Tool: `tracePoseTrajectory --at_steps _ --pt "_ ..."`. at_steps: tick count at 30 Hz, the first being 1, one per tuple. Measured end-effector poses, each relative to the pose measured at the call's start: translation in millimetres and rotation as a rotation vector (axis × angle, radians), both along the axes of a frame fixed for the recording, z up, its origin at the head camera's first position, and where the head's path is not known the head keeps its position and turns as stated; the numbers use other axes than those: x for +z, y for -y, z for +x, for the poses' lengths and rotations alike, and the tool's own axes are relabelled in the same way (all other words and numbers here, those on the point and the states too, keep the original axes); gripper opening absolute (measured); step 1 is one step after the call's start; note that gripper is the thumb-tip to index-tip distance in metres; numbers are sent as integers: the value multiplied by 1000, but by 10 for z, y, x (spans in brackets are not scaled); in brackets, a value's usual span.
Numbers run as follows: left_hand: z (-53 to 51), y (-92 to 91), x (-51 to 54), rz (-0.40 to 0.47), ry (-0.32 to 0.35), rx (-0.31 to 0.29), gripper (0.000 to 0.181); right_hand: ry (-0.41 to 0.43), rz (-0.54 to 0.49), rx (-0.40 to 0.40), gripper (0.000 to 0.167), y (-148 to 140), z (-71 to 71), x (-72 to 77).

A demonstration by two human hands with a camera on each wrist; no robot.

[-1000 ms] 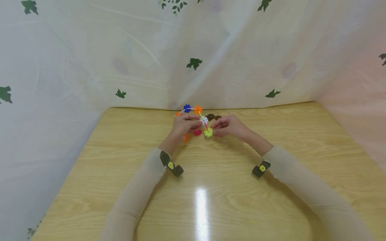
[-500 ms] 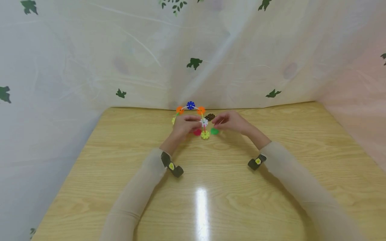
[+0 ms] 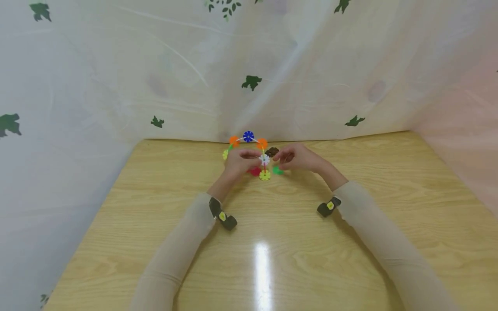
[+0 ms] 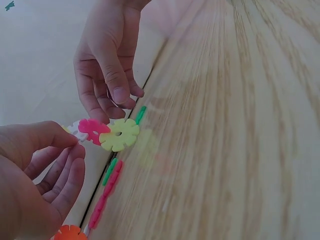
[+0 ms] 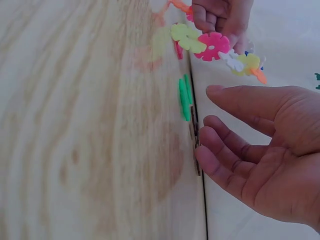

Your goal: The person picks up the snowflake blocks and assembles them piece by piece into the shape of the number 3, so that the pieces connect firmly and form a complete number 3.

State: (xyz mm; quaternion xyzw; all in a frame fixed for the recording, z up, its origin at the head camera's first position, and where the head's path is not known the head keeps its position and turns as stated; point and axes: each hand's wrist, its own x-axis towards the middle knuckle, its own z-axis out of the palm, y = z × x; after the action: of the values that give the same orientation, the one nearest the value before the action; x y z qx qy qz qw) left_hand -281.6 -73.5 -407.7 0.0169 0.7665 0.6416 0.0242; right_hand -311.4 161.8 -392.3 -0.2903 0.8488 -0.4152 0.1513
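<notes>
A chain of interlocking plastic snowflake discs curves up from my left hand, which pinches it near the white disc. A pink disc joins the white one to a yellow end disc. Farther along are an orange disc and a blue disc at the top. My right hand hovers apart from the chain, thumb and fingers spread with nothing between them. Close below its fingers lie green discs and brown discs, flat on the table.
A pink-red disc lies on the wooden table, partly behind the left hand. Just past the discs, the table's back edge meets a pale curtain with leaf-like prints. Each forearm wears a small black wrist camera.
My right hand has come off the yellow end disc and moved slightly right, over the loose discs. The chain has turned, so the blue and orange discs stand more upright. Green discs now show.
</notes>
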Motion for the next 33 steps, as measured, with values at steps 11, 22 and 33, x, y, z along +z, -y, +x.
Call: tracePoseTrajectory --at_steps 11,22,33 --pt "-26 25 -13 48 22 -89 30 30 37 1 27 -17 -29 -39" --pt "-38 70 16 114 103 -150 33 43 55 19 29 -26 -33 -89" --pt "-23 76 45 161 120 -170 32 24 109 30 28 -13 -16 -66"
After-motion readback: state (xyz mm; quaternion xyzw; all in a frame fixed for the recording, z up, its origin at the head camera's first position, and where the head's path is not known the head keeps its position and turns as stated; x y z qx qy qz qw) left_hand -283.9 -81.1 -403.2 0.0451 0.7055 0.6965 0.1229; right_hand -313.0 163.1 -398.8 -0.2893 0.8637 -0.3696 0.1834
